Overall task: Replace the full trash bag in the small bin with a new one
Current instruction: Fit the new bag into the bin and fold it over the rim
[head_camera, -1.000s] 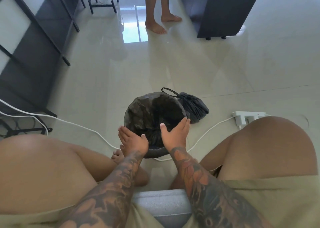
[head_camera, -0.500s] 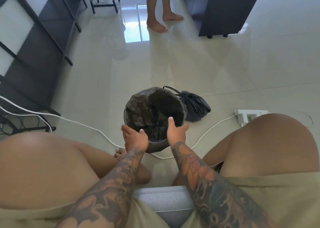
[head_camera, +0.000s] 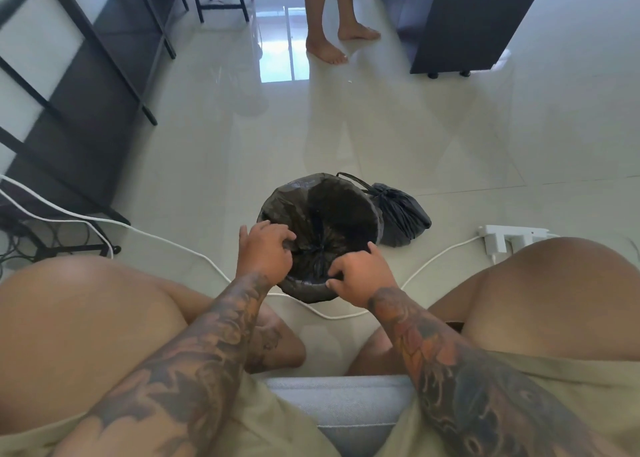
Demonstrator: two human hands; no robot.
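Glossy cream floor tiles [head_camera: 398,137] fill the room, with a black-framed shelf unit [head_camera: 79,85] along the far left side and a dark cabinet [head_camera: 460,23] at the far right corner. Another person's bare feet [head_camera: 329,49] stand at the far edge of the floor.

Seen from above, the person sits on a grey seat [head_camera: 343,411] with both knees spread. Between the knees, on the floor, stands the small bin [head_camera: 304,292], lined with a new black bag [head_camera: 332,210] whose top is folded over the rim. The left hand [head_camera: 265,252] sits on the near-left rim with its fingers curled into the bag's plastic, gripping it. The right hand [head_camera: 360,276] pinches the bag's edge at the near-right rim, thumb outside and fingers hooked over the top.

Just beside the bin, touching its far-right side, lies the full trash bag [head_camera: 401,219], tied shut, its loop handle lying along the bin's far rim. A white cable [head_camera: 145,231] runs across the floor, passing under the near side of the bin, and a white power strip [head_camera: 512,234] lies to the right, near the right knee.
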